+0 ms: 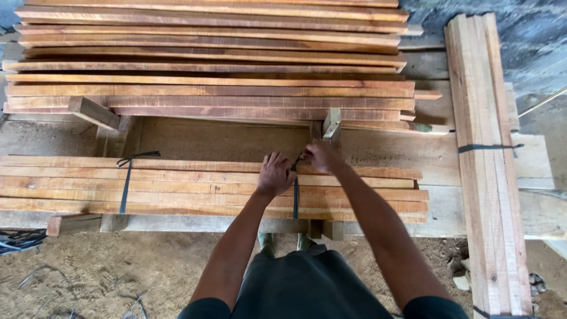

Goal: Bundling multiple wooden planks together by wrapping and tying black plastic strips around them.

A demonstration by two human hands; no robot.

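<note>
Rough-sawn wood strips [207, 186] lie bundled across the frame's centre. The left hand [275, 175] presses flat, fingers spread, beside the dark strap [295, 198]; the right hand [322, 157] pinches its knot. Best to hold the strap taut and the strips squared while cinching.

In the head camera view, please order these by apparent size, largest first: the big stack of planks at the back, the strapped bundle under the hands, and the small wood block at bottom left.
1. Back plank stack.
2. Strapped bundle, nearer the camera, yet clearly smaller.
3. Small wood block.
</note>
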